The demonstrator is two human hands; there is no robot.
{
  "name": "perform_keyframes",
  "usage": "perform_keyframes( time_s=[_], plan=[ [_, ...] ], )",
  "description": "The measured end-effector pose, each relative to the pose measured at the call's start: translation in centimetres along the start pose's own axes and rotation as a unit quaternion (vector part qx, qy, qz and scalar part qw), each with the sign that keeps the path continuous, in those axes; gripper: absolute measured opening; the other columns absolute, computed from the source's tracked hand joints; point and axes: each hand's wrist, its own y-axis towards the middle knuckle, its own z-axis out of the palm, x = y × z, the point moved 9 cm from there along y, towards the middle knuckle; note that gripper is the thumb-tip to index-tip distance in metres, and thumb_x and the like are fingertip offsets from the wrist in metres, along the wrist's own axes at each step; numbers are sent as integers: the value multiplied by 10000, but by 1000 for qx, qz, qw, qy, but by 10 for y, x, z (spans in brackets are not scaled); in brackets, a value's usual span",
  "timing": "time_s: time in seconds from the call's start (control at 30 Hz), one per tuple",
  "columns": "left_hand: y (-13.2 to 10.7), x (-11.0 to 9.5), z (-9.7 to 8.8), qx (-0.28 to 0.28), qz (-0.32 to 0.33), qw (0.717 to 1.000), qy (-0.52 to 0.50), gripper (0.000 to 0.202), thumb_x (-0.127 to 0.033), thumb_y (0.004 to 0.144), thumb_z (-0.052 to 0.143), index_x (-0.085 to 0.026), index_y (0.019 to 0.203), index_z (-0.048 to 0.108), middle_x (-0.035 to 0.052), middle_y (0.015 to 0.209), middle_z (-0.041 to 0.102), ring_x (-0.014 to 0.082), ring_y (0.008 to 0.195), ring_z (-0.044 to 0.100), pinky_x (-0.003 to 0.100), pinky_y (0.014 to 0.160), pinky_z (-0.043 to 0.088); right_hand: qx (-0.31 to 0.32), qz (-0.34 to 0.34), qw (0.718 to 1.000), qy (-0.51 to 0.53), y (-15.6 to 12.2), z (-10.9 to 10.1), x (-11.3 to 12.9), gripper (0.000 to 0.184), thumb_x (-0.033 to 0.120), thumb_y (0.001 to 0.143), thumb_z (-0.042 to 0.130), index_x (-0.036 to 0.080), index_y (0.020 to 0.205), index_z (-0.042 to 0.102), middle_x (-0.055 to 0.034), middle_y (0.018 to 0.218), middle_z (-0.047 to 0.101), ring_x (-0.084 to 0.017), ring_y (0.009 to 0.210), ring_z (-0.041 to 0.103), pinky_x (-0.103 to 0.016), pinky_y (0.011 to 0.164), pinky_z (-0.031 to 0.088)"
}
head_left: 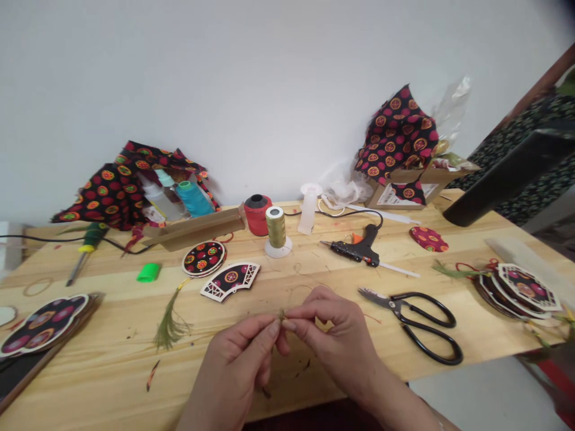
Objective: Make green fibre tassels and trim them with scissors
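Observation:
My left hand and my right hand meet above the table's front edge, thumbs and forefingers pinched together. Between their fingertips is a small bit of olive-green thread; most of it is hidden by the fingers. A thin loop of thread seems to arch just behind my right hand. Beyond the hands lie a fan-shaped ornament and a round ornament with a green tassel. Right of my right hand, black-handled scissors rest with blades parted. A spool of olive-gold thread stands upright farther back.
A black glue gun with its cord lies at centre right. Stacked ornaments sit at the right, another ornament at the left. Behind are a screwdriver, a red spool, a cardboard box and patterned fabric.

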Motion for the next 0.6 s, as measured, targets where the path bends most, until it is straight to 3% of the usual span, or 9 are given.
perform_keyframes(
  time_s=[0.33,0.6],
  plan=[
    [2,0,4,-1,-18,999,-28,200,-333,750,662,-150,677,696,-37,534,525,41,406,330,166,383,220,-6,48,998,41,2,-4,-12,69,205,724,687,204,753,750,-8,662,625,-133,640,566,-241,594,430],
    [1,-1,1,-22,-27,997,-64,190,-329,695,705,-144,655,695,-29,529,533,44,407,325,167,380,215,-2,161,984,70,-6,-4,-33,182,297,759,627,179,654,714,-4,622,646,-133,618,542,-243,602,410]
  ],
)
